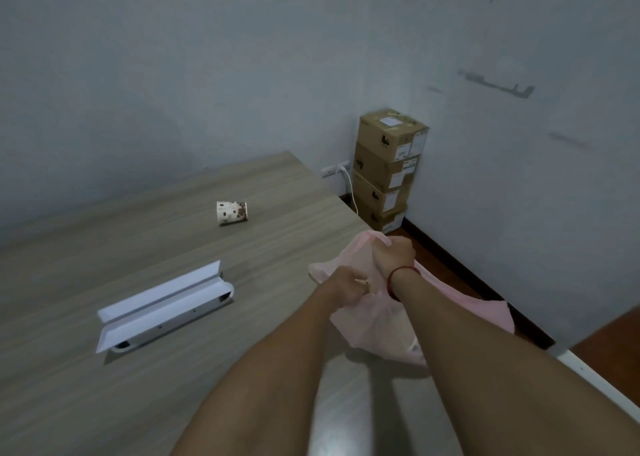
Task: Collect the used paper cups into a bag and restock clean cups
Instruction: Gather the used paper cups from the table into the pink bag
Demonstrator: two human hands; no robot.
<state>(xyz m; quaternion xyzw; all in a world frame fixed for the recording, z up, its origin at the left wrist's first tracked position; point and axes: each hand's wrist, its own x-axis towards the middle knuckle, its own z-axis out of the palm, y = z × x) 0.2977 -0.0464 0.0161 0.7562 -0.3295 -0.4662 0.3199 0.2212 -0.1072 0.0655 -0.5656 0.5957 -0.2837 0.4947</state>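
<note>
A thin pink plastic bag hangs at the right edge of the wooden table. My left hand grips the near side of the bag's mouth. My right hand, with a red band on its wrist, grips the far side by a handle. A used paper cup with brown stains lies on its side further back on the table, well left of both hands. What is inside the bag is hidden.
A white hinged cable box lies open on the table, left of my arms. Several cardboard boxes are stacked in the room's corner beside a wall socket with a white cable. The floor is dark red-brown.
</note>
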